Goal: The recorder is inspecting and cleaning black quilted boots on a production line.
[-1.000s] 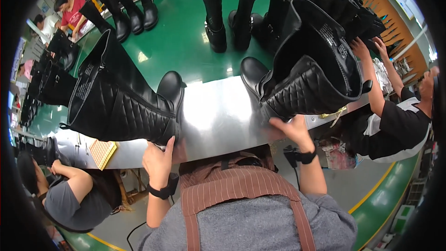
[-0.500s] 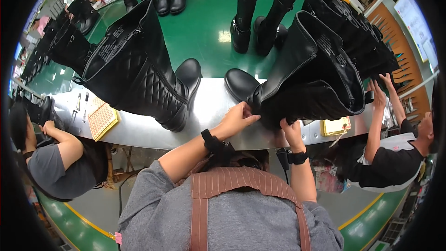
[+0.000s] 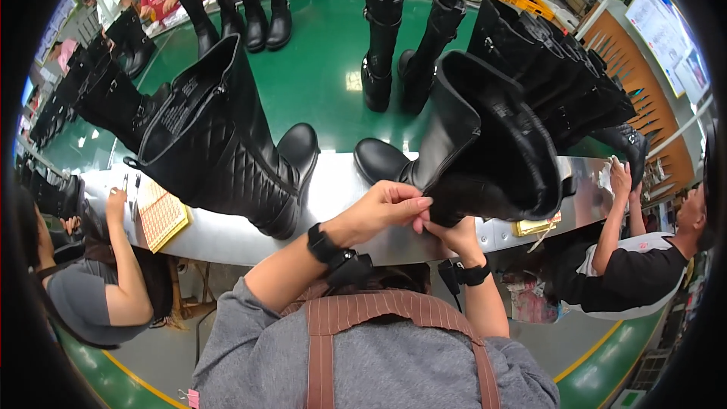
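A tall black boot [image 3: 447,132] stands in front of me, its toe to the left and its shaft leaning right with the top gaping wide. My left hand [image 3: 388,206] is closed in a pinch low on the boot's near side; whatever its fingertips hold is too small to name. Close beside those fingertips, my right hand [image 3: 459,238] grips the boot's lower shaft, thumb towards the left hand, fingers partly hidden. A second black boot [image 3: 227,155], with a quilted side and a long zip, stands on the left, untouched by my hands.
A steel-edged ledge [image 3: 333,204] borders the green table [image 3: 318,68]. Sheets of orange labels [image 3: 160,212] lie left, a yellow pad [image 3: 538,225] right. More boots [image 3: 382,45] stand farther back. Co-workers sit at left [image 3: 98,295] and right [image 3: 628,257], one handling a boot.
My view has tilted up slightly. My hands have come closer together at the boot, and its shaft has turned a little. The left co-worker's arm has reached out to the ledge.
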The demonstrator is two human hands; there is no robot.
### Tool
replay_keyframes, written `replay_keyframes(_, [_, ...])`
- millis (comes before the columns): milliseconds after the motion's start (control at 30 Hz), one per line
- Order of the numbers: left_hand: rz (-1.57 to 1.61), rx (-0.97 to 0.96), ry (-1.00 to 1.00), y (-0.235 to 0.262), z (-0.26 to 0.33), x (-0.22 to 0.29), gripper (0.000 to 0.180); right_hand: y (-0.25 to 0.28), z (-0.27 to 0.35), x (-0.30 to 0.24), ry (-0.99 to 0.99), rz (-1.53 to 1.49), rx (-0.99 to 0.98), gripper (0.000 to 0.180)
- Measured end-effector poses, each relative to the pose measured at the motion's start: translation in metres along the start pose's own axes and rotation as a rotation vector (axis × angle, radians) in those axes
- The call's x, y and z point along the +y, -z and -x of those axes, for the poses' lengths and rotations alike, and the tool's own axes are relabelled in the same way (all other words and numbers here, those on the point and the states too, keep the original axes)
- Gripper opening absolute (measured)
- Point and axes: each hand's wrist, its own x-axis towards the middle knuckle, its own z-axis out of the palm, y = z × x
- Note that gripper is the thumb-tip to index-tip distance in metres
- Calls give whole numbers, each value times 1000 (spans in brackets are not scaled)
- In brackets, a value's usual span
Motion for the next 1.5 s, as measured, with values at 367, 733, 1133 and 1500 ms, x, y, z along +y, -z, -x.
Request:
replay_keyframes(367, [-213, 19, -208, -59, 21, 109, 28, 9, -8, -4, 147, 32, -128, 79])
replay_keyframes(733, [-248, 99, -318, -60, 4, 103, 29, 91, 0, -206, 859, 736, 160, 66])
replay_keyframes(1133, [-519, 747, -800, -48, -24, 96, 42, 56, 0, -191, 769, 43, 284, 55])
replay_keyframes(1500, [-120, 220, -420, -22, -75, 114, 44, 55, 2, -173, 715, -30, 306, 79])
